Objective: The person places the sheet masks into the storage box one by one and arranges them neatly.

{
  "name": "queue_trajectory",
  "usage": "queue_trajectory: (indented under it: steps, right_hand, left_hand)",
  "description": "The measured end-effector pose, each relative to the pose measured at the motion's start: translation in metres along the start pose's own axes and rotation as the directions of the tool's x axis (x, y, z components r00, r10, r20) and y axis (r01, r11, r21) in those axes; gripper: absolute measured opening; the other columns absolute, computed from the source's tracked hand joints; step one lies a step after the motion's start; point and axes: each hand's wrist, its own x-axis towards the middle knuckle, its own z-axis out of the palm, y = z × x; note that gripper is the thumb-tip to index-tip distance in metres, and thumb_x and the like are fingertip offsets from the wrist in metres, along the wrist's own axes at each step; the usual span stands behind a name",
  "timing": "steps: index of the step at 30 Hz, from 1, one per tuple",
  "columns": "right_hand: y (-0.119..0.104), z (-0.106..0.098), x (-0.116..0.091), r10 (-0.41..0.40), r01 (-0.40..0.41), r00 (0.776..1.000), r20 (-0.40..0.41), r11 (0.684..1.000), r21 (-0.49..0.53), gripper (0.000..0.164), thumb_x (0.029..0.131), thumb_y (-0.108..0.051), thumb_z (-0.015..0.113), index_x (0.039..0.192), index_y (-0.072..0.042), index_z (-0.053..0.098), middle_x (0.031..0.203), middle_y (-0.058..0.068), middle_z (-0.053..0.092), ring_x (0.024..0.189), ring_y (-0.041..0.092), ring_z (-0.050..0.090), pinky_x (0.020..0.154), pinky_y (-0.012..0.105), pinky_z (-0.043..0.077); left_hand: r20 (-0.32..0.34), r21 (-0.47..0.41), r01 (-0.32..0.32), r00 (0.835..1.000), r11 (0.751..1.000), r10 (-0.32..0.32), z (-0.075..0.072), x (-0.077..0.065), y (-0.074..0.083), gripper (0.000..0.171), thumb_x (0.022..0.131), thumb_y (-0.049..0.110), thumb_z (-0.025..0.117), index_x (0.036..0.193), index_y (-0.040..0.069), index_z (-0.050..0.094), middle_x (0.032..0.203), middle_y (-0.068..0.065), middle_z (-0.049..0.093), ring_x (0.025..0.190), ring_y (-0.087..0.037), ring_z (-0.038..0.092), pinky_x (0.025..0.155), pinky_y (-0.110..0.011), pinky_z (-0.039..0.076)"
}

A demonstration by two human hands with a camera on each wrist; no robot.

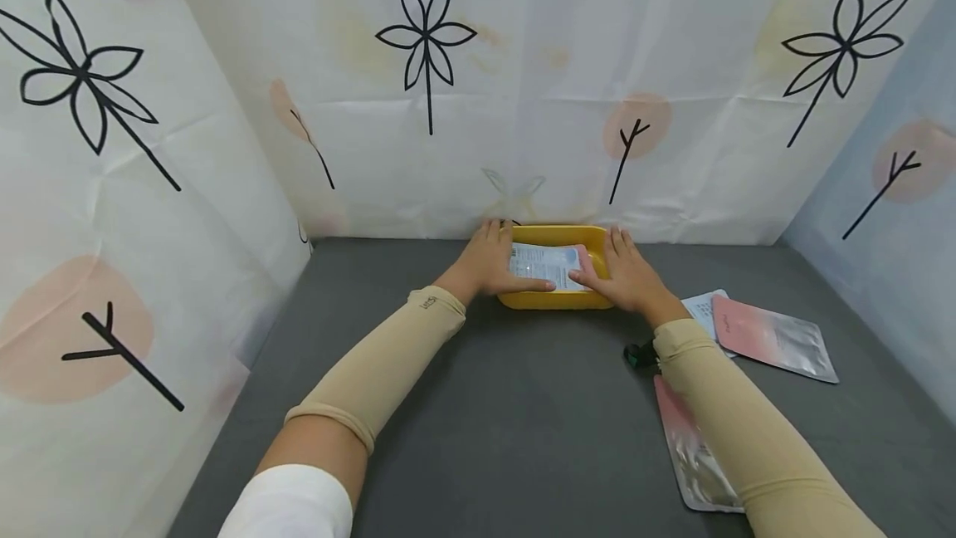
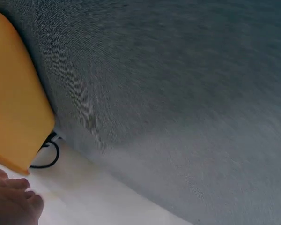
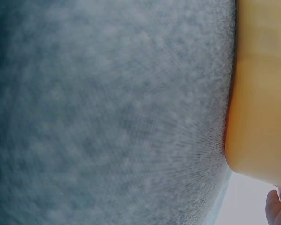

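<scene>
A yellow plastic bin (image 1: 556,300) stands at the far edge of the table against the curtain. Flat sachets (image 1: 543,264) lie inside it, the top one pale with printed text, pink showing at its right. My left hand (image 1: 489,260) rests along the bin's left end, fingers straight toward the back and thumb stretched inward over the sachets. At the opposite end my right hand (image 1: 627,276) mirrors it, its thumb also over the contents. In the left wrist view the bin's wall (image 2: 18,93) fills the left side; in the right wrist view its wall (image 3: 262,103) is at the right.
To the right, a pink-and-silver sachet (image 1: 777,337) overlaps a pale printed one (image 1: 702,310). Another pink-and-silver sachet (image 1: 695,455) lies nearer, partly under my right forearm. A small dark object (image 1: 638,354) sits beside the right wrist. Patterned curtains (image 1: 523,106) enclose the grey table (image 1: 508,422).
</scene>
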Motion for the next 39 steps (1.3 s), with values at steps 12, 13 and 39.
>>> queue_trajectory:
  steps: [12,13,39]
  right_hand:
    - [-0.009,0.0,0.002,-0.014,0.015,1.0,-0.016,1.0,0.006,0.116,0.101,-0.08,0.034,0.165,0.009,-0.002,0.176,0.029,-0.005,0.165,0.047,-0.004,0.133,0.064,0.008]
    - [-0.009,0.0,0.003,-0.015,0.015,1.0,-0.015,1.0,0.008,0.116,0.101,-0.081,0.034,0.165,0.009,-0.003,0.176,0.028,-0.006,0.165,0.046,-0.005,0.133,0.063,0.008]
    - [0.006,-0.016,-0.011,-0.041,0.063,0.995,-0.09,0.964,0.258,0.089,0.11,-0.059,0.042,0.17,0.0,0.011,0.178,0.023,-0.009,0.162,0.053,0.007,0.125,0.077,0.015]
  left_hand:
    - [-0.001,0.064,0.035,0.999,0.997,-0.035,0.009,0.003,0.013,0.143,0.079,0.097,0.052,0.168,-0.006,0.008,0.177,-0.025,0.006,0.167,-0.038,0.005,0.137,-0.048,0.011]
    - [0.002,0.067,0.046,0.999,0.997,-0.046,0.01,0.003,0.014,0.142,0.079,0.096,0.051,0.168,-0.006,0.007,0.178,-0.025,0.006,0.167,-0.038,0.005,0.137,-0.047,0.01]
    - [0.039,0.111,0.143,0.988,0.984,-0.148,0.019,0.011,0.026,0.147,0.074,0.101,0.049,0.169,-0.001,0.003,0.18,-0.016,0.005,0.168,-0.028,0.006,0.137,-0.04,0.009]
